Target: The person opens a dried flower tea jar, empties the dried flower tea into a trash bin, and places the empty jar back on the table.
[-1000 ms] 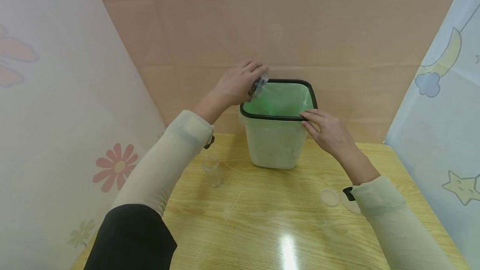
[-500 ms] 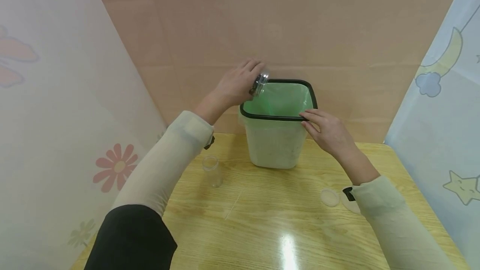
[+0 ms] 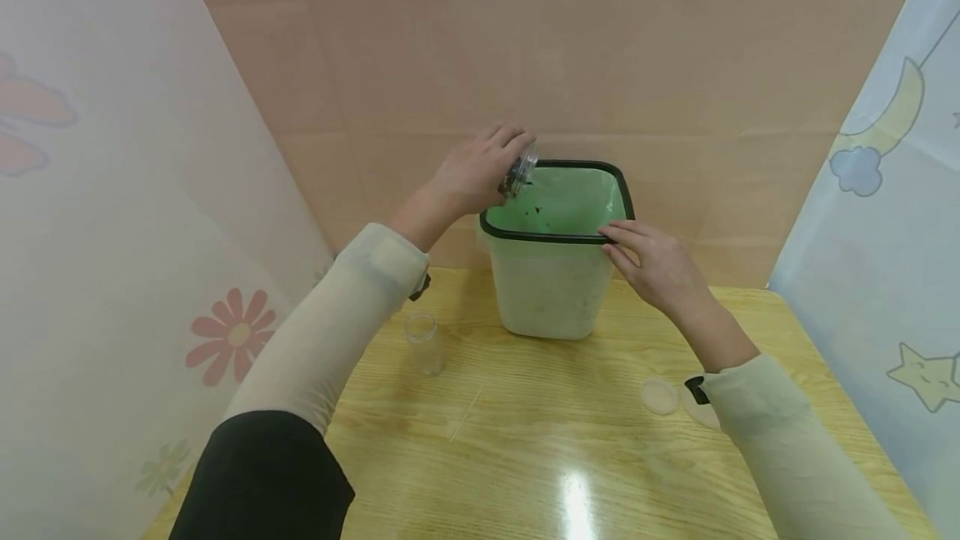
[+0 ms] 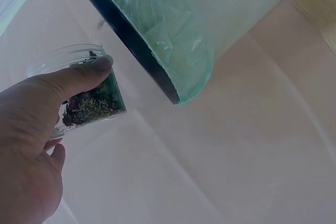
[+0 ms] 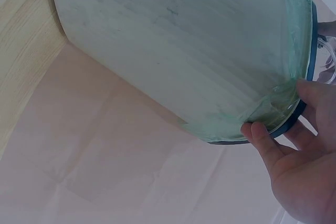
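Note:
My left hand [image 3: 472, 170] grips a clear jar [image 3: 521, 170] and holds it tilted over the left side of a white trash bin [image 3: 551, 294]. In the left wrist view, dark and yellowish dried leaf bits [image 4: 93, 104] lie inside the jar, whose mouth has no lid on it. A few dark bits [image 3: 534, 211] show below the jar's mouth, against the green bag [image 3: 581, 190] lining the bin. At the bin's front right corner, my right hand [image 3: 658, 267] pinches the black rim [image 3: 555, 237] between thumb and fingers; the right wrist view shows the bag folded over there.
Another clear jar [image 3: 425, 345] stands on the wooden table [image 3: 525, 440], left of the bin. Two round pale lids [image 3: 660, 397] lie at the right, one partly behind my right sleeve. A pinkish-tan backdrop [image 3: 600, 48] rises close behind the bin.
Dark bits now appear below the jar's mouth, over the bin's inside, where none showed before. The left hand and jar have shifted only slightly; the right hand keeps its place on the rim.

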Motion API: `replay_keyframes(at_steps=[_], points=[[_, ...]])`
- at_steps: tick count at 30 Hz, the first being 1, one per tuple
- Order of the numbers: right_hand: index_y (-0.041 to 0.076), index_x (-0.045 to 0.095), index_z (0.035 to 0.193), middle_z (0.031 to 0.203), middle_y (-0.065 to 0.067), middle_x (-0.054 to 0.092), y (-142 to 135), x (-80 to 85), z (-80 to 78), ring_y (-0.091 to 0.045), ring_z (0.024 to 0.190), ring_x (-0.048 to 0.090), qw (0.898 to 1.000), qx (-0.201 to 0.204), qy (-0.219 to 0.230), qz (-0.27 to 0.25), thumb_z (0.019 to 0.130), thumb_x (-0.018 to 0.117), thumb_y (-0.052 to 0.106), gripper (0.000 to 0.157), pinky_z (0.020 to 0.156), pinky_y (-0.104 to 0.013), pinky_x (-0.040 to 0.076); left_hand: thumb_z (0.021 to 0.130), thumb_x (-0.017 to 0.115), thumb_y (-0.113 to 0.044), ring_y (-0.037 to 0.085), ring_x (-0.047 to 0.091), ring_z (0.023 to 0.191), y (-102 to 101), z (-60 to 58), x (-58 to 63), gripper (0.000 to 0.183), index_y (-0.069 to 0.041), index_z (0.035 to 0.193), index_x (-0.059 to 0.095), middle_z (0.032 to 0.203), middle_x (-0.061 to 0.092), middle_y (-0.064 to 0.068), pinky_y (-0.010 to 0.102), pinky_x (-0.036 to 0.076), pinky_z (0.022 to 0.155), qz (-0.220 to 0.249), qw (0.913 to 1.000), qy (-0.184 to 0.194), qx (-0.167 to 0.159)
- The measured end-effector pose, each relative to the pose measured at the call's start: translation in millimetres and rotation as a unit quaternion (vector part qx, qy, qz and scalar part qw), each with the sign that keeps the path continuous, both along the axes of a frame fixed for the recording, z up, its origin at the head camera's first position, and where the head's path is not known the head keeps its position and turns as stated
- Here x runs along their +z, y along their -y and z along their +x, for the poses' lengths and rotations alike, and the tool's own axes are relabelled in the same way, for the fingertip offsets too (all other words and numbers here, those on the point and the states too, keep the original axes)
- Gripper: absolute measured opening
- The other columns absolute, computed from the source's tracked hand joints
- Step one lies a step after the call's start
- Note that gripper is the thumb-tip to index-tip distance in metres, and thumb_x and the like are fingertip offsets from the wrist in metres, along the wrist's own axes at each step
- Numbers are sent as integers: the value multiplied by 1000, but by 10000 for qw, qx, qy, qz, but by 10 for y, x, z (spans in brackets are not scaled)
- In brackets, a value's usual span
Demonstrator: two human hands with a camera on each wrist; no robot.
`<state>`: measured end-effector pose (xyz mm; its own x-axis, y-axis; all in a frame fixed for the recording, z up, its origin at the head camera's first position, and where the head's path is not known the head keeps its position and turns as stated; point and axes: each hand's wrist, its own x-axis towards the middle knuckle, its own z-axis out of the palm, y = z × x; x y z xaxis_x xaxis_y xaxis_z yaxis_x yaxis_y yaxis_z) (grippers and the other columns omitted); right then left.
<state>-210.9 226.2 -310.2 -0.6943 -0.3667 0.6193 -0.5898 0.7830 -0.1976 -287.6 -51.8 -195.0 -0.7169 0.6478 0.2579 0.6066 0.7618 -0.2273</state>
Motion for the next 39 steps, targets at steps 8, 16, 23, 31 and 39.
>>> replay_keyframes(at_steps=[8,16,23,31,39], points=[[2,71,125,125,-22,68,-13,-30,-23,-42,114,65,10000,-6,-67,-19,94,71,7,31,94,-57,53,80,88,-18,26,28,148,-4,1,12,98,-10,158,29,159,35,8,41,31,121,-13,9999,-42,-93],[3,71,125,126,-21,68,2,-22,-6,-42,115,64,10000,16,-45,-37,94,71,8,31,95,-57,52,80,87,-12,28,30,148,10,4,41,93,-8,156,33,158,37,10,39,32,120,-6,9994,-287,-183],[3,71,126,127,-21,67,1,-21,-5,-42,116,64,10000,-14,-4,-23,95,71,9,31,95,-57,52,86,78,-6,29,29,149,-14,24,5,84,-9,157,33,159,37,11,42,33,120,-304,9985,-339,-298],[3,70,126,127,-21,67,-1,-46,-30,-43,115,64,10000,-4,-2,-23,96,70,8,31,95,-58,52,88,74,1,30,31,149,-4,13,-35,79,-7,157,35,158,39,12,41,28,122,-395,9974,-454,-390],[2,70,126,128,-21,66,9,-28,-25,-43,115,64,10000,53,55,-10,96,70,9,32,95,-58,52,90,64,10,30,30,149,8,13,-39,74,-7,156,36,158,40,12,39,24,124,-402,9968,-516,-469]])
